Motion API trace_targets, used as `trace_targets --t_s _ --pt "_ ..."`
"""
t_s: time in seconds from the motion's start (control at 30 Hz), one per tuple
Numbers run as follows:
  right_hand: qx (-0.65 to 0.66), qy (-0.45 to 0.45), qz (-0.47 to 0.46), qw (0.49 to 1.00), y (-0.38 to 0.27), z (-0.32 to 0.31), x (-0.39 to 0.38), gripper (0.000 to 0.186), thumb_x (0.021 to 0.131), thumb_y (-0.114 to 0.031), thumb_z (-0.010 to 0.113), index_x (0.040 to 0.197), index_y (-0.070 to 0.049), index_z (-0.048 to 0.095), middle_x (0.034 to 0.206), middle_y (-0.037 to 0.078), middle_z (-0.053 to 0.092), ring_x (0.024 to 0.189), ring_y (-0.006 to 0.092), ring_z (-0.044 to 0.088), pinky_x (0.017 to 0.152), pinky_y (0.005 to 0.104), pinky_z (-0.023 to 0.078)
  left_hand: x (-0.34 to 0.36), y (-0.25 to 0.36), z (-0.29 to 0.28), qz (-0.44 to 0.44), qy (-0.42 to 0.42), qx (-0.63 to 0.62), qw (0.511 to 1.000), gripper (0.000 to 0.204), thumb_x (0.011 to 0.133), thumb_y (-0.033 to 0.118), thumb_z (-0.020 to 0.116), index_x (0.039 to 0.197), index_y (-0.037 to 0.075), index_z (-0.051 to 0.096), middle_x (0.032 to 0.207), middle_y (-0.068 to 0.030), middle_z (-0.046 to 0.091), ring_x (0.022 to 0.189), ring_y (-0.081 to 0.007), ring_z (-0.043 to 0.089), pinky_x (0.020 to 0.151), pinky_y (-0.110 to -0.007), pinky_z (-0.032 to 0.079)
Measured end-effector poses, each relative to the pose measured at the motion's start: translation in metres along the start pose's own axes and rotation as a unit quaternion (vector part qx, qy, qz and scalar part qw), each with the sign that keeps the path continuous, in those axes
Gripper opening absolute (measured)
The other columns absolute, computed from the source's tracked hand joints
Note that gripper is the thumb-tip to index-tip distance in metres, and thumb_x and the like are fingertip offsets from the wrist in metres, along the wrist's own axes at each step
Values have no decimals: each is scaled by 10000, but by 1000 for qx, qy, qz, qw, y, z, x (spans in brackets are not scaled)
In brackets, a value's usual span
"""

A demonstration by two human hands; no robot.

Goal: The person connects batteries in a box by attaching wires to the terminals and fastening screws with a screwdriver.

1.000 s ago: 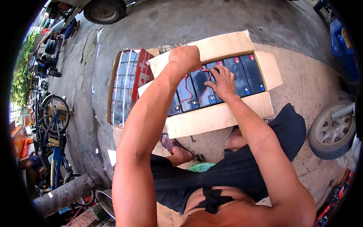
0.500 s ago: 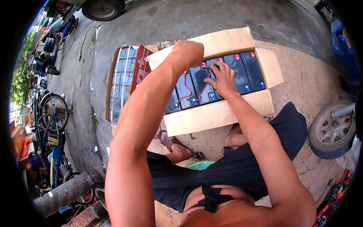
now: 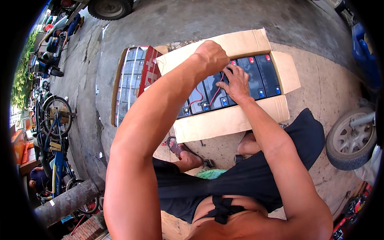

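Observation:
An open cardboard box [image 3: 232, 118] holds several black batteries [image 3: 264, 76] with red and blue terminals. Red wires [image 3: 200, 96] run across the left batteries. My left hand [image 3: 211, 55] is closed in a fist over the upper row of terminals; what it grips is hidden under it. My right hand [image 3: 236, 83] lies just below it on the batteries, fingers apart and bent, fingertips touching near a red wire and terminal, thumb out to the left. A second box [image 3: 151, 59], red-sided and strapped, with several more batteries, stands at the left.
A loose wheel [image 3: 350, 140] stands at the right, blue objects [image 3: 362, 44] behind it. Bicycles [image 3: 56, 120], scooters [image 3: 56, 56] and a metal pipe [image 3: 66, 200] line the left. A vehicle tyre [image 3: 110, 7] is at the top. A person [image 3: 38, 178] is at the far left.
My left fist has moved to the right and slightly upward, covering more of the terminals. My right hand has risen slightly in the picture, along with the boxes, and keeps its pose.

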State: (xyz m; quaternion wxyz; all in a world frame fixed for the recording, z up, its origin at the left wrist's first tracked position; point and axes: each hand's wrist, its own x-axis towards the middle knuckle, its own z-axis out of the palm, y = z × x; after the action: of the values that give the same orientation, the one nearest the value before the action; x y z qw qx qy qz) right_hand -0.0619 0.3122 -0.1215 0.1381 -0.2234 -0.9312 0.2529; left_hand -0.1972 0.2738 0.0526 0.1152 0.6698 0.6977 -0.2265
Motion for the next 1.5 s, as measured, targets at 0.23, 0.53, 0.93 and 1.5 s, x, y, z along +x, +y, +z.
trace_targets --t_s 0.23,0.53,0.93,1.5 --pt "2 -77 37 996 -8 -10 12 585 734 -435 732 1207 -122 584 1320 77 456 1255 282 367 994 453 323 -50 -25 -25 -197 109 -67 972 187 831 153 585 918 32 699 866 -174 687 843 -312 674 744 -407 529" --pt "92 -69 -46 992 -12 -231 133 419 823 -315 654 1076 20 647 995 161 674 938 242 625 851 356 472 -232 -43 77 -412 361 -411 728 300 915 232 548 1074 -23 553 862 -128 629 726 -196 583 667 -341 470" --pt "243 -159 497 817 124 -149 -274 350 865 -321 592 1068 -43 648 980 125 675 866 222 632 783 378 505 -245 118 157 -276 -60 -636 718 78 813 57 625 873 8 626 703 -26 580 644 -103 526 571 -272 417" --pt "227 -392 643 617 124 -168 -427 492 953 -236 482 1363 11 370 1395 95 388 1289 159 335 1045 311 319 -204 306 227 -116 -316 -665 667 343 858 270 616 1157 102 602 1128 -166 558 1024 -358 579 878 -421 462"
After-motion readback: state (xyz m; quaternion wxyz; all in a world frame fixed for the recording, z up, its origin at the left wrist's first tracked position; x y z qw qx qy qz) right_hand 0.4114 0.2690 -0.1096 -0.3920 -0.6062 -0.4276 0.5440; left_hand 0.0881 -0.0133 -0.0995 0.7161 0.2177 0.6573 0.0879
